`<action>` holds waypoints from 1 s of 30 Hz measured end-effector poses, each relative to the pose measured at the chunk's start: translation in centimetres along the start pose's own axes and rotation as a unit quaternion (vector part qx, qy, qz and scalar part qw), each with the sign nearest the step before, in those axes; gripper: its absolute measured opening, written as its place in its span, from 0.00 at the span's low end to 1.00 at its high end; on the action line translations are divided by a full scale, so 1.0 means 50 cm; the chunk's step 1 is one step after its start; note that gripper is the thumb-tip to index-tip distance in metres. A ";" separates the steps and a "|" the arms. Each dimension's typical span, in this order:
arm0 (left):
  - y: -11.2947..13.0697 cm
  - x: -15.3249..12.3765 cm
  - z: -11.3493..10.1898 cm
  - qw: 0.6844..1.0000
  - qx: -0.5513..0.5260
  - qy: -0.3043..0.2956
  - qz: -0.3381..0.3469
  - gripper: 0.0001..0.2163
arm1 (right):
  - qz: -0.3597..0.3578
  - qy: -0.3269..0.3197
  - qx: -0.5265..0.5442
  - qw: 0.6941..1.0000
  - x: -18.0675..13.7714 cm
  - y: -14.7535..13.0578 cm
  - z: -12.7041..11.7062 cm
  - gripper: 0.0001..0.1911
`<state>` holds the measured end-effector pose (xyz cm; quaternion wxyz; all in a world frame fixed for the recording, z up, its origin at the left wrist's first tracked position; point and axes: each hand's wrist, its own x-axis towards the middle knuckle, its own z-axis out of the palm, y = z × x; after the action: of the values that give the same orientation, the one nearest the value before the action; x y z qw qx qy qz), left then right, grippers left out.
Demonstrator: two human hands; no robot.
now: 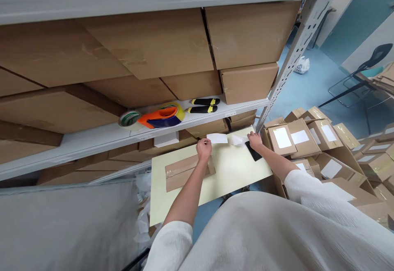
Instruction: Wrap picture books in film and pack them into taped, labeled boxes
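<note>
My left hand [203, 149] is closed in a pinch on the edge of a white label [217, 138], held above the cream tabletop [229, 172]. My right hand [255, 140] has its fingers closed at the end of a thin whitish paper [238, 140], which looks like the label's backing. Beneath that hand lies a flat black object [253, 151], partly covered, its kind unclear. A taped cardboard box [181, 172] rests on the tabletop beside my left forearm, which hides part of it.
On the shelf [197, 117] lie a tape dispenser [163, 115], a tape roll [130, 119] and two black-and-yellow cutters [202, 109]. Large cartons [147, 41] fill the rack. Several labelled boxes [300, 136] crowd the right side. A rack post [295, 53] stands beyond the table's right end.
</note>
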<state>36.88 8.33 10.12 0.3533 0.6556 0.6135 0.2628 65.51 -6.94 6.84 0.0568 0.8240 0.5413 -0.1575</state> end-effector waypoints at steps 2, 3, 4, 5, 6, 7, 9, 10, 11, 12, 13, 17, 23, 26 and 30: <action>-0.001 -0.004 -0.011 0.999 -0.026 -0.001 -0.031 0.07 | 0.006 -0.008 0.010 1.000 -0.006 0.001 0.005 0.23; -0.002 -0.007 -0.015 0.998 -0.042 -0.002 -0.047 0.08 | 0.006 -0.007 0.015 1.000 -0.008 0.001 0.007 0.23; -0.002 -0.010 -0.018 0.996 -0.058 -0.002 -0.061 0.08 | 0.000 0.000 0.019 1.000 -0.011 0.000 0.008 0.23; -0.003 -0.015 -0.021 0.995 -0.074 0.000 -0.072 0.09 | -0.011 0.014 0.020 1.000 -0.014 -0.002 0.009 0.23; -0.004 -0.021 -0.023 0.993 -0.087 0.004 -0.079 0.09 | -0.026 0.031 0.021 0.999 -0.016 -0.006 0.008 0.22; -0.004 -0.027 -0.026 0.992 -0.098 0.011 -0.082 0.10 | -0.043 0.048 0.024 0.998 -0.019 -0.011 0.006 0.22; -0.003 -0.043 -0.031 0.991 -0.106 0.030 -0.077 0.12 | -0.073 0.077 0.040 0.994 -0.023 -0.028 -0.002 0.20; -0.001 -0.051 -0.034 0.991 -0.106 0.040 -0.068 0.12 | -0.085 0.087 0.054 0.991 -0.024 -0.041 -0.007 0.20; 0.001 -0.060 -0.038 0.992 -0.106 0.049 -0.056 0.13 | -0.098 0.094 0.070 0.988 -0.027 -0.055 -0.012 0.20; 0.004 -0.069 -0.043 0.992 -0.109 0.052 -0.043 0.13 | -0.115 0.098 0.088 0.985 -0.030 -0.071 -0.016 0.19; 0.007 -0.077 -0.048 0.992 -0.114 0.048 -0.033 0.13 | -0.139 0.099 0.110 0.979 -0.034 -0.090 -0.019 0.18; 0.019 -0.102 -0.071 0.987 -0.154 0.013 -0.036 0.14 | -0.247 0.086 0.207 0.943 -0.063 -0.175 -0.017 0.18; 0.009 -0.109 -0.121 0.972 -0.235 0.016 -0.025 0.10 | -0.221 0.100 0.278 0.930 -0.101 -0.291 -0.004 0.27; -0.014 -0.109 -0.165 0.964 -0.264 0.007 -0.025 0.07 | -0.190 0.124 0.318 0.920 -0.109 -0.338 -0.010 0.11; -0.056 -0.114 -0.239 0.955 -0.295 0.005 -0.028 0.07 | -0.165 0.135 0.397 0.893 -0.124 -0.400 -0.023 0.08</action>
<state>25.22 4.35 15.75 0.5354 0.5033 0.5282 0.4255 45.30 -3.89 11.45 -0.3757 0.6901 0.5640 -0.2541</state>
